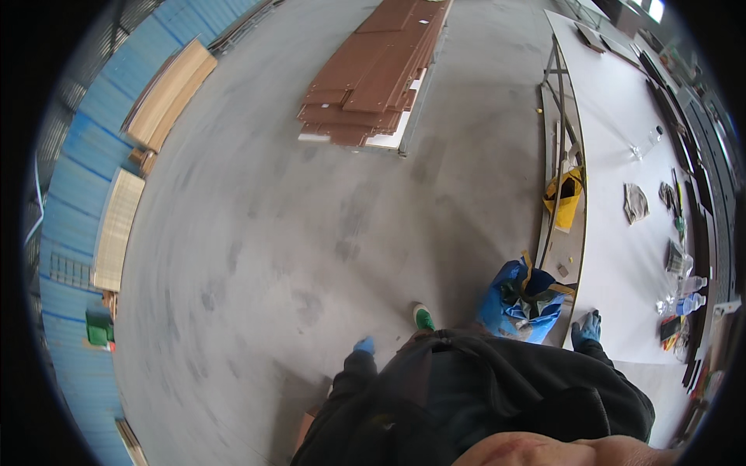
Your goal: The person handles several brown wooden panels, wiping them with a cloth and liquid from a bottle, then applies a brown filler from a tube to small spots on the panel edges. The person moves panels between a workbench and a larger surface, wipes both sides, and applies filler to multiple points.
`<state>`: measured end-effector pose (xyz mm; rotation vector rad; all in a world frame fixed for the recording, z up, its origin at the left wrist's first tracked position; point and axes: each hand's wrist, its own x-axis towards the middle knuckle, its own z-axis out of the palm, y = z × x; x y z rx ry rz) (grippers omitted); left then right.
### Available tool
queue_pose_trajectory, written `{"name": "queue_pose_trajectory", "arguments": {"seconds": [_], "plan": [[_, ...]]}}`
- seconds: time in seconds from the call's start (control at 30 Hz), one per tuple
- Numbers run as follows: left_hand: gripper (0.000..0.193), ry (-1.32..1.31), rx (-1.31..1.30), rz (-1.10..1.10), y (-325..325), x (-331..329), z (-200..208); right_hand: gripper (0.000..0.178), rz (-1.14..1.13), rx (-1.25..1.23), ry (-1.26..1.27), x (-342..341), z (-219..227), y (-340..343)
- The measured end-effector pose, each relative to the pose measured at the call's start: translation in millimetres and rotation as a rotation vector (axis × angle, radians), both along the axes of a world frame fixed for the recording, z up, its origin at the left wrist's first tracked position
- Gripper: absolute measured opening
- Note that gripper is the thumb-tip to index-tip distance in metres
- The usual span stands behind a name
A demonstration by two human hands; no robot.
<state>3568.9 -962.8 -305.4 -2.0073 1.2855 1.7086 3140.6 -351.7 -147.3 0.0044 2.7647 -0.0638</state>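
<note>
Here the person stands on a grey floor beside a long white table, seen from above. Both hands wear blue gloves. The right hand rests on the near edge of the table, with the fingers lying flat and a little spread; it clamps on nothing. The left hand hangs free at the person's side over the floor, well apart from any object. Whether its fingers are curled or loose I cannot tell, because the glove is small in the picture.

The nearest thing to the right hand is a blue bag, which stands on the floor just beside the table edge, to the left of that hand, between the hand and a green shoe. The bag is open at the top, with dark things inside. The right hand is clearly nearer to it than the left.

Farther along the table lie a grey rag and some bottles. A yellow bag hangs at the table side. A stack of brown boards lies far across the floor.
</note>
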Motion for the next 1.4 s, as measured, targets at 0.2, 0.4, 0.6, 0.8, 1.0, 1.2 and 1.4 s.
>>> {"name": "queue_pose_trajectory", "arguments": {"seconds": [0.2, 0.4, 0.6, 0.8, 1.0, 1.2, 1.4], "plan": [[0.027, -0.019, -0.374, -0.209, -166, -159, -19, 0.072, -0.100, 0.052, 0.281, 15, -20, -126], [0.030, 0.489, -0.278, -0.321, -225, -338, -44, 0.067, 0.173, -0.132, 0.490, -26, -37, -224], [0.026, 0.360, -0.048, -0.405, -229, -459, -17, 0.063, 0.070, -0.260, 0.396, -195, -52, -307], [0.032, -0.047, -0.245, -0.870, -293, -537, -22, 0.053, 0.228, -0.389, 0.520, -384, -36, -396], [0.038, 0.279, -0.078, -0.112, -356, -641, -55, 0.047, 0.293, -0.403, 0.203, -522, -22, -489], [0.026, 0.164, -0.087, -0.207, -426, -776, -47, 0.051, 0.157, -0.260, -0.239, -614, -18, -567], [0.026, 0.334, 0.301, -0.123, -481, -906, 3, 0.061, -0.080, -0.232, -0.570, -707, -1, -614]]}}
